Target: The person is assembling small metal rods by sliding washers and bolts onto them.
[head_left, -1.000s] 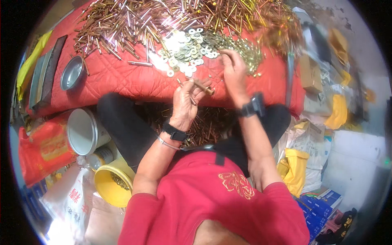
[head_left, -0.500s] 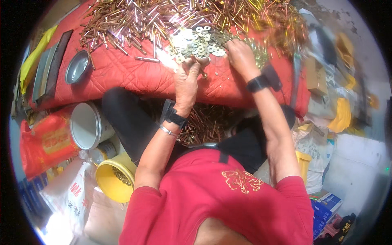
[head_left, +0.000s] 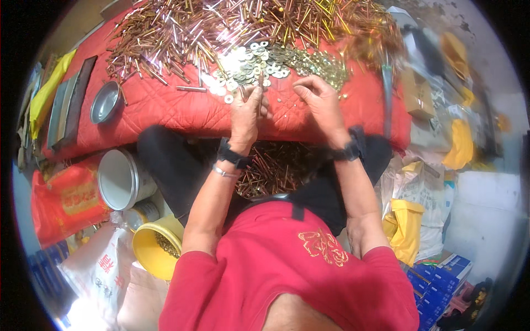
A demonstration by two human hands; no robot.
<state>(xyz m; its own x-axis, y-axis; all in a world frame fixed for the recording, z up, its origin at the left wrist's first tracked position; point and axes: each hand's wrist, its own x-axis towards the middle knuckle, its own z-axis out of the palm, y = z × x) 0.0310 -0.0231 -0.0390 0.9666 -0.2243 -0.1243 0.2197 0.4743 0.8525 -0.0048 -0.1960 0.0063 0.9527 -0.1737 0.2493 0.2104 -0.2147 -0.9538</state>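
Note:
My left hand (head_left: 246, 113) is closed around a slim coppery bolt (head_left: 261, 81) held roughly upright, just above the near part of the red quilted cover (head_left: 165, 105). Beside it, my right hand (head_left: 322, 106) has thumb and forefinger pinched together; whatever sits between them is too small to make out. Just beyond both hands lies a pile of flat silver washers (head_left: 256, 62). To its right spreads a heap of small brass-coloured pieces (head_left: 328, 69), probably nuts. Behind these stretches a large heap of long coppery bolts (head_left: 176, 38).
A steel bowl (head_left: 106, 103) rests on the cover's left side. More bolts (head_left: 276, 171) lie between my legs. On the left stand a white bucket (head_left: 118, 179) and a yellow bucket (head_left: 157, 251) containing small metal pieces. Blue boxes (head_left: 441, 278) and a yellow bag (head_left: 406, 229) are at right.
My right hand has pulled back from the brass pieces toward me and sits nearer my left hand. The left hand has shifted slightly, turning the bolt more upright.

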